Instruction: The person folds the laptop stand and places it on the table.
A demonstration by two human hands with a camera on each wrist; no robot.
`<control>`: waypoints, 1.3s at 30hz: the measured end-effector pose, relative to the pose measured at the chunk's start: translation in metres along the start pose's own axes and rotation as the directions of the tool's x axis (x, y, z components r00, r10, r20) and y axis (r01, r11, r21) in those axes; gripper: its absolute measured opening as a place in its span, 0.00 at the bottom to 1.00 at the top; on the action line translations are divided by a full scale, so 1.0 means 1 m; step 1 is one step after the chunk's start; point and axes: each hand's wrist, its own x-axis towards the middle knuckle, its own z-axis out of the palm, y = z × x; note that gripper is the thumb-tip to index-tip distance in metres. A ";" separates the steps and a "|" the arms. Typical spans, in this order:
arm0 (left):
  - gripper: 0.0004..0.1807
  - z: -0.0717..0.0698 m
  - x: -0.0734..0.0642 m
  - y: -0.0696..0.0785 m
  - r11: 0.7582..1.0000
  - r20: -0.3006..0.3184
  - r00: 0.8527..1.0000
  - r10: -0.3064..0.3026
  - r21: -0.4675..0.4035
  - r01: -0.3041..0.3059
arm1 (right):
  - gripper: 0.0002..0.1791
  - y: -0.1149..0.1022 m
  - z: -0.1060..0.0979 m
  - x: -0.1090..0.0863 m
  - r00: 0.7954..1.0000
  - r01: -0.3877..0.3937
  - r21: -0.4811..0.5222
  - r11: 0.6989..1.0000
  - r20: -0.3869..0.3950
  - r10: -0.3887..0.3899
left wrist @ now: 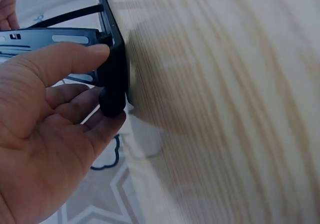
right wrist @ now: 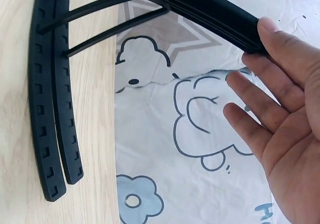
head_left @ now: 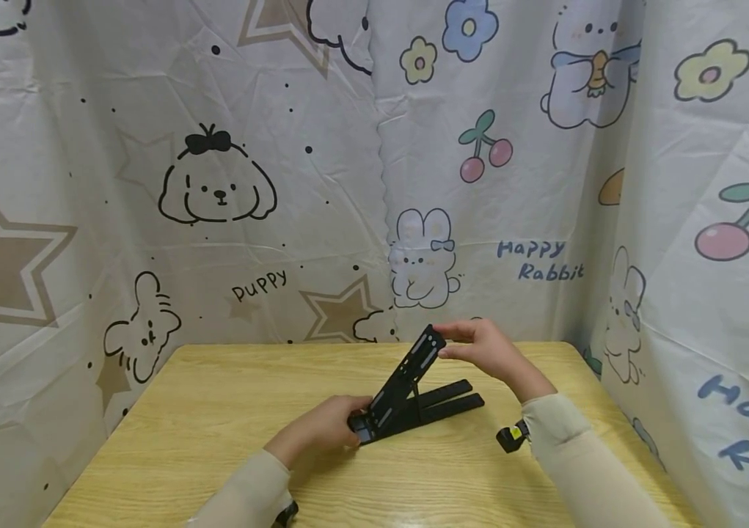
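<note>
A black folding laptop stand [head_left: 400,381] rests on the table with its slotted upper arms tilted up to the right. My left hand [head_left: 326,424] grips its low hinged end, thumb [left wrist: 82,57] on one side and fingertips underneath the rounded black edge. At the raised end, my right hand [head_left: 485,347] pinches the tip between thumb and index finger; the other fingers [right wrist: 250,129] extend loosely. Two notched base legs [right wrist: 42,108] lie along the tabletop. Thin support struts [right wrist: 100,6] run from these legs up to the tilted part.
The wooden table [head_left: 216,411] carries the stand near its middle. A pale printed curtain [head_left: 321,183] hangs behind the far edge and along both sides. Below the right sleeve shows a small black device [head_left: 511,437] at the wrist.
</note>
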 end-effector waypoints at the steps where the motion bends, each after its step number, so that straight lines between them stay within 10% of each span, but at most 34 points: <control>1: 0.45 -0.001 0.000 -0.003 1.000 -0.006 1.000 -0.001 0.006 0.001 | 0.28 0.000 0.001 -0.001 1.000 0.006 0.000 1.000 -0.001 -0.006; 17: 0.48 -0.004 0.004 -0.018 0.995 0.005 1.000 0.020 -0.100 -0.019 | 0.30 0.010 0.002 0.001 0.995 0.086 0.058 0.995 0.040 -0.088; 26: 0.42 0.000 0.003 -0.014 0.987 -0.018 0.999 0.045 -0.153 -0.047 | 0.29 0.053 0.000 -0.008 0.996 0.075 0.029 0.997 0.045 -0.076; 39: 0.41 0.007 0.003 0.015 0.974 -0.251 0.966 0.052 -0.201 -0.105 | 0.29 0.116 0.009 -0.020 0.997 0.016 -0.027 1.000 0.077 -0.013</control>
